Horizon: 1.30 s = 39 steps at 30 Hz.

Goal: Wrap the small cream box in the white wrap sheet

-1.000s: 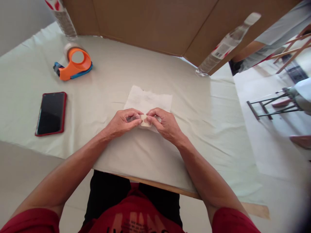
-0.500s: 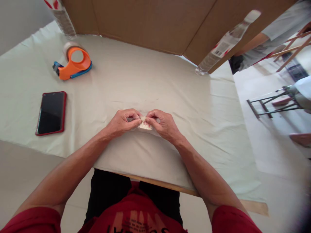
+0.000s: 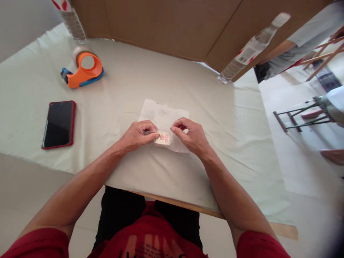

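Observation:
A small cream-coloured block point(image 3: 164, 138) with red print on its top lies near the table's front edge. Behind and under it spreads a thin white wrapping sheet point(image 3: 158, 111), creased and partly see-through. At the block's left end, my left hand point(image 3: 141, 135) is closed, thumb and forefinger pinching a bit of the sheet and touching the block. My right hand point(image 3: 190, 134) is just right of the block, over the sheet, its thumb and forefinger pressed together. Whatever is between those right fingertips is too small to make out.
An orange and blue tape dispenser point(image 3: 87, 71) and a phone in a red case point(image 3: 59, 124) lie at the left. Two clear bottles point(image 3: 73, 25) point(image 3: 248, 52) stand by a cardboard panel point(image 3: 161, 28) at the back. Beyond the right edge are a person's arm point(image 3: 279, 50) and a folding stool point(image 3: 295, 118).
My right hand has moved right, away from my left, uncovering the block's printed top. The white sheet now lies spread out behind the block. My left hand has hardly moved.

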Tool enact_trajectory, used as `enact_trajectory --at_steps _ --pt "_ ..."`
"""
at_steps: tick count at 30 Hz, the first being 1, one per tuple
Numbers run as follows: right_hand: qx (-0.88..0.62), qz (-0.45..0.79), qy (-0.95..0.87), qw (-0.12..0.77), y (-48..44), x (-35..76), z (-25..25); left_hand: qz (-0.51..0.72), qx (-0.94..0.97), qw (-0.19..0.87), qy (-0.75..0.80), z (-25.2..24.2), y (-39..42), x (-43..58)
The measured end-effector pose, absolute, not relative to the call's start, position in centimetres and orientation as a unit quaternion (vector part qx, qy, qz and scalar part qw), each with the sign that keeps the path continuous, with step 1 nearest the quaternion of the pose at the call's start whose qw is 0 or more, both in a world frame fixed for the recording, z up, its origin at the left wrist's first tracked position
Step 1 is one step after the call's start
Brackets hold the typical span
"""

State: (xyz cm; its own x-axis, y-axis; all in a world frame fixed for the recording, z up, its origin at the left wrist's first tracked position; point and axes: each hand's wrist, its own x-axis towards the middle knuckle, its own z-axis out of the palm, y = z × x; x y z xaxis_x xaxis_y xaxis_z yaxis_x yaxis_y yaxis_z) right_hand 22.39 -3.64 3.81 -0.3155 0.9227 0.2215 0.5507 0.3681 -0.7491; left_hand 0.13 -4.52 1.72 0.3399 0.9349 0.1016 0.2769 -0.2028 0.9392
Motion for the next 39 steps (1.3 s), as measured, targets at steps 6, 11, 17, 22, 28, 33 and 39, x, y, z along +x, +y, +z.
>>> enact_trajectory --at_steps 6,11,17,22,28,33,39 --pt "-0.394 0.155 -0.862 0.279 -6.4 21.2 6.3 0.364 0.683 0.445 0.451 1.7 -4.5 0.2" --pt "-0.361 0.105 -0.914 0.153 -7.4 20.6 6.3 0.373 0.691 0.428 0.447 1.7 -4.5 0.3" --pt "-0.391 0.119 -0.903 0.133 -7.0 21.1 5.9 0.363 0.685 0.436 0.457 1.8 -4.6 0.3" --pt "-0.397 0.098 -0.904 0.126 -7.1 20.2 5.6 0.357 0.667 0.463 0.462 1.6 -4.4 0.2" --pt "-0.389 0.081 -0.91 0.116 -6.9 20.1 5.4 0.306 0.635 0.523 0.479 2.9 -4.4 -1.2" --pt "-0.384 0.063 -0.915 0.104 -6.8 20.0 5.3 0.255 0.663 0.474 0.52 5.0 -5.4 -2.9" --pt "-0.39 0.036 -0.916 0.09 -7.0 19.5 5.3 0.195 0.738 0.348 0.544 5.2 -6.9 -3.4"
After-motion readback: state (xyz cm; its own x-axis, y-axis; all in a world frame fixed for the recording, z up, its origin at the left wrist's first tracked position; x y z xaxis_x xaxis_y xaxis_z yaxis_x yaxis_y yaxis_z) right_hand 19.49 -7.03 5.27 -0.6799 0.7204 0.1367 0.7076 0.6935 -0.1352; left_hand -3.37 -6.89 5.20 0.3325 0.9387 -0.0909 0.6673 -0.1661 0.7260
